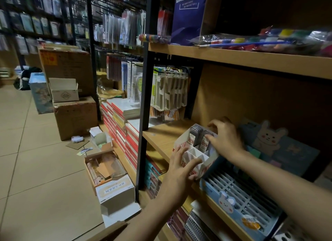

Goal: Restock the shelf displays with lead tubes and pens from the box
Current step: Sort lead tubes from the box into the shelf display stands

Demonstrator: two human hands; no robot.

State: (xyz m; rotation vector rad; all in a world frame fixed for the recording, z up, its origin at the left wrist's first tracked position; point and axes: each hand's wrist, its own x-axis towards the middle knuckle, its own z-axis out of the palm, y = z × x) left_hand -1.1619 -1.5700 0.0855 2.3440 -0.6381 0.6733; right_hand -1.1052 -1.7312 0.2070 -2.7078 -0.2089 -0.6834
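White display box (195, 156) between both hands (181, 167)

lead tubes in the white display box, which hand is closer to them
Right. The right hand reaches over the display box with fingertips touching the lead tubes. The left hand rests on the box's front, below the tubes.

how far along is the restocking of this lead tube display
Early on. Two rear slots of the white display box hold lead tubes. The right hand touches those tubes; the left hand steadies the box front. The front compartments look empty, and no pens are visible there.
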